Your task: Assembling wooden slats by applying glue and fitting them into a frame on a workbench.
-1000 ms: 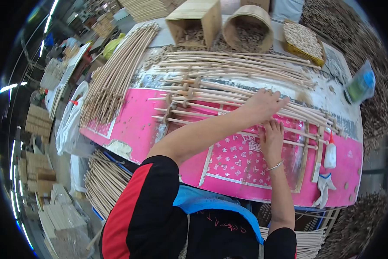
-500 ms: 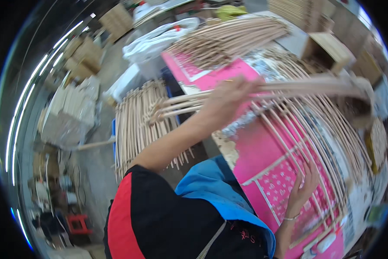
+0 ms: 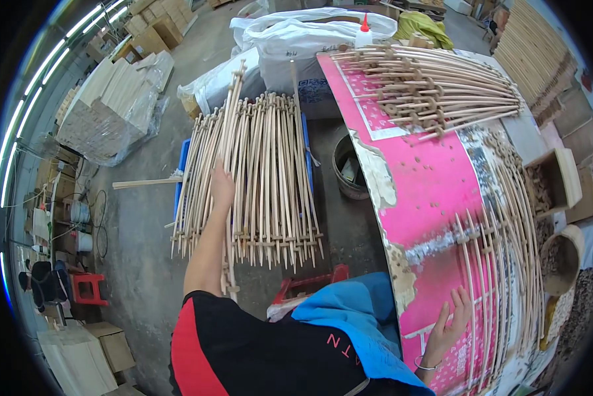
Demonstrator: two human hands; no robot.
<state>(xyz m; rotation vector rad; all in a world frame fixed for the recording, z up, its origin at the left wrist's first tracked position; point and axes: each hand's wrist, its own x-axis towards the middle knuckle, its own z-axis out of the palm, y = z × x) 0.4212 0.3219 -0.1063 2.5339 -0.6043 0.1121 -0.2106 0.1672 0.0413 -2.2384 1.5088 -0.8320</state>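
My left hand [image 3: 222,187] is closed round a small bundle of thin wooden sticks [image 3: 231,115] with small wooden pieces near their ends. The bundle lies lengthwise over a thick layer of similar wooden sticks [image 3: 270,178] on a blue crate [image 3: 183,155]. At the right, my right hand [image 3: 449,328], with a bracelet at its wrist, has its fingers apart and holds nothing. It is over the pink-covered table [image 3: 435,178], just beside a row of wooden sticks [image 3: 488,284]. Whether it touches the nearest stick I cannot tell.
Another fan of sticks [image 3: 441,89] lies at the table's far end, near a white bottle with a red tip [image 3: 363,33]. Wooden containers [image 3: 560,261] with small pieces stand along the right. A bucket [image 3: 349,168] and a red stool [image 3: 309,280] are between crate and table.
My left hand has swung left from above the table to the crate, carrying the bundle of sticks with it. The view has turned left. My right hand remains open by the table's sticks.
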